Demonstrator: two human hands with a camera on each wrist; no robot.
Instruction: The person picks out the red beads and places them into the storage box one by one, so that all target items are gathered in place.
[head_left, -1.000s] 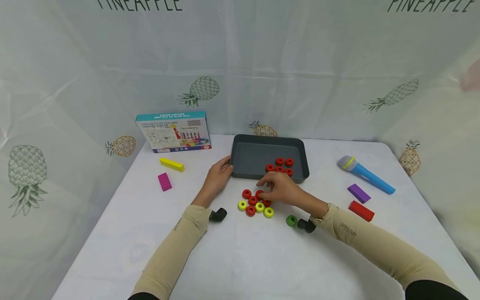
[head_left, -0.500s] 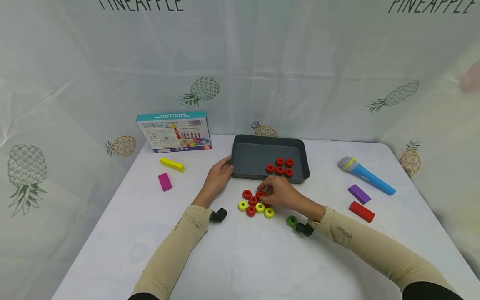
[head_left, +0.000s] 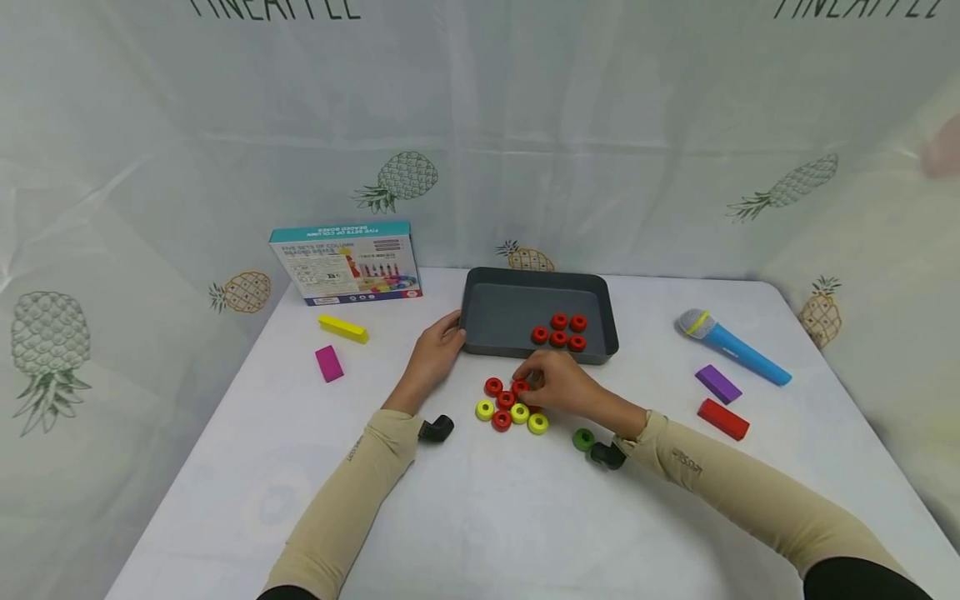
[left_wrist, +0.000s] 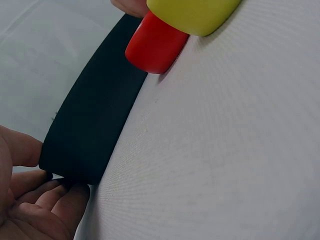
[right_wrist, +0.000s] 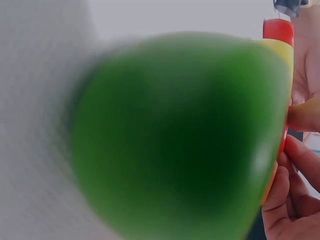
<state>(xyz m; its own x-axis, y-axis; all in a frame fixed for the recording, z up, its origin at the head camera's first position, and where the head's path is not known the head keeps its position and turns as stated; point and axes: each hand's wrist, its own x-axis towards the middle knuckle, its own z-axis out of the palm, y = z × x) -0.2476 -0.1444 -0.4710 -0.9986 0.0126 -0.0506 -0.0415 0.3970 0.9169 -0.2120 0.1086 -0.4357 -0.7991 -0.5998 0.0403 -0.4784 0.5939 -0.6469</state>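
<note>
left hand [head_left: 437, 348] has its fingers curled against the tray [head_left: 497, 310], thumb on the rim, probably steadying it; right hand [head_left: 564, 383] pinches a red ring [head_left: 518, 387], likely for one-piece control; yellow ring [head_left: 537, 424] just this side of those fingers, tray just past them

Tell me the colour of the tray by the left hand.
Dark grey; the tray shows best in the head view.

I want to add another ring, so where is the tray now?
In the head view, the tray sits at the far side of the table, right of the box, with the left hand holding its left side.
</note>
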